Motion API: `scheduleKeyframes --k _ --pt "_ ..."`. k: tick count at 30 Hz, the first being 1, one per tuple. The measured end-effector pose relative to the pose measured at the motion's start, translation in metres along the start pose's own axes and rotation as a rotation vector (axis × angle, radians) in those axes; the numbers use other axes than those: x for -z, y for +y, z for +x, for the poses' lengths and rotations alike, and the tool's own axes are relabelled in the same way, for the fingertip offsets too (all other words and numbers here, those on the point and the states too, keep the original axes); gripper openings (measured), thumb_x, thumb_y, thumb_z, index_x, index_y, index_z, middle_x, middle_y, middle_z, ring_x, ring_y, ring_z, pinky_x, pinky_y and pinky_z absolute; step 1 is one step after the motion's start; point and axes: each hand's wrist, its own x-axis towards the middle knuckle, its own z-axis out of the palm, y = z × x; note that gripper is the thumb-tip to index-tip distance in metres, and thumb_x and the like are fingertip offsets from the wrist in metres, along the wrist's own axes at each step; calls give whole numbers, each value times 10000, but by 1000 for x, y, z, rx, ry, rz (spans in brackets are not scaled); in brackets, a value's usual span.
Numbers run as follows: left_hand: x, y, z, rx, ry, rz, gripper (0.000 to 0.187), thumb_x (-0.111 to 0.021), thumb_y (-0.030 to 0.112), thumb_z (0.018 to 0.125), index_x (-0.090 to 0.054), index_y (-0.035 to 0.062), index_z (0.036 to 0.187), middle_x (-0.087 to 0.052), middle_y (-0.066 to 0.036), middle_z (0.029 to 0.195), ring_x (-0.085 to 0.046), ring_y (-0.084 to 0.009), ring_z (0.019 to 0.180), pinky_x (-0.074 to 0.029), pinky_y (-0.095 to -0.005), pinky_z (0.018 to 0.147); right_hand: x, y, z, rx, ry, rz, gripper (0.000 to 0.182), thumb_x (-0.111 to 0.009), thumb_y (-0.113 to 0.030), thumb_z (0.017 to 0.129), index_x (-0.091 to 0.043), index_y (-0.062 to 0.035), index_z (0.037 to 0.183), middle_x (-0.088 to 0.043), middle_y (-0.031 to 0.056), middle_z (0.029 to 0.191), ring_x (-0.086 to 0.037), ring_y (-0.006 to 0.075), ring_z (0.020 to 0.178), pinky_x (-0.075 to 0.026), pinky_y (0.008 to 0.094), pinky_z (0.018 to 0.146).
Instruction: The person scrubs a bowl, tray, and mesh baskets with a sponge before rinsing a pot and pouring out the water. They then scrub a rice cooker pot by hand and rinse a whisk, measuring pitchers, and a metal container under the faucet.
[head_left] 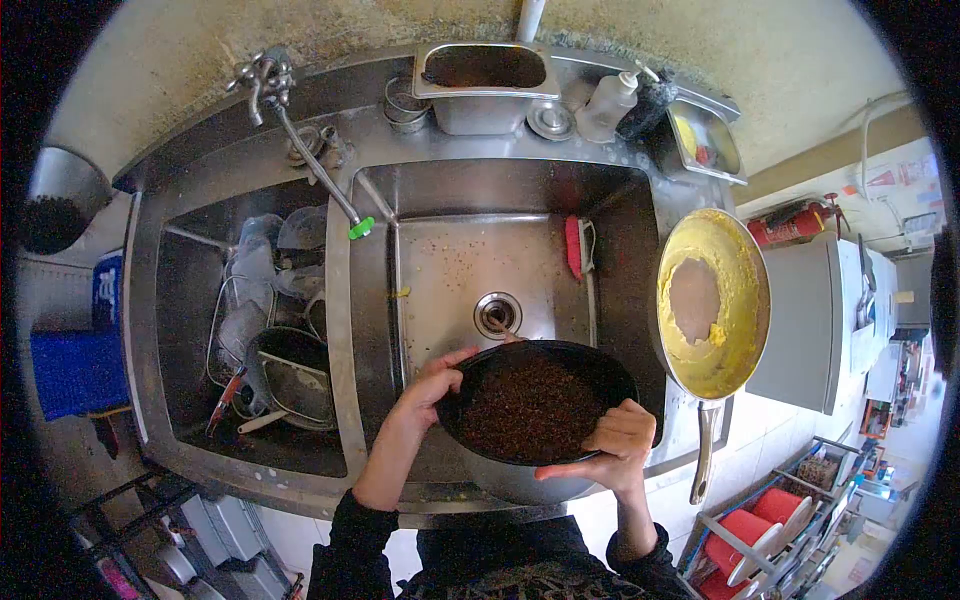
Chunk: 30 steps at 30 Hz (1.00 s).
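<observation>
A black round-rimmed pan [536,402] is held above the front of the right sink basin [440,270]. Dark brown, crumbly residue covers its inside. My left hand [430,388] is closed on its left rim. At its lower right edge my right hand [612,445] grips, fingers curled over the rim and thumb stretched along the outside. Just beyond the pan shows the drain [497,315], with brown specks on the basin floor. A frying pan [712,305] smeared with yellow residue rests on the right counter, near my right hand.
The left basin holds several dirty pots and containers [290,375]. A tap [310,150] with a green tip hangs over the divider. A pink scrub brush [574,248] leans on the right basin wall. Along the back ledge stand a steel container [487,85] and a soap bottle [608,105].
</observation>
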Motion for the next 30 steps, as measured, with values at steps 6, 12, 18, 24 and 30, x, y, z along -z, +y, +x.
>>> scheduleKeyframes --k 6,12,18,24,30 --pt "2 -3 0 -22 -26 -76 731 -409 -1 491 -436 41 1220 -527 -59 1141 -541 -174 940 -439 -230 777 2 -3 3 -2 -6 2 600 -776 -515 356 -292 -160 378 -272 -56 376 -293 108 342 -198 240 404" --pt "4 -6 -4 -23 -44 -282 573 -433 70 635 -442 31 1206 -506 -71 1165 -529 -182 976 -430 -289 835 7 -6 4 -20 -48 8 612 -775 -507 373 -272 -158 373 -259 -53 372 -282 109 342 -184 245 403" --pt "8 -11 7 -35 -33 -400 443 -431 283 831 -419 62 1215 -519 -97 1122 -538 -211 965 -434 -351 839 12 -8 10 -19 -41 16 598 -780 -495 368 -285 -160 368 -272 -51 370 -288 110 339 -186 248 405" --pt "4 -17 5 -138 -73 -446 407 -424 314 835 -499 59 1143 -556 -88 1082 -553 -212 944 -437 -345 838 16 -12 15 -43 -46 -14 544 -786 -478 344 -354 -149 371 -322 -46 374 -318 121 342 -210 251 412" --pt "-6 -17 -5 -155 -100 -452 396 -465 341 815 -531 76 1102 -595 -71 1009 -585 -187 856 -462 -326 785 19 -13 19 -67 -80 -37 517 -788 -460 315 -400 -126 385 -367 -35 383 -353 123 355 -232 255 426"
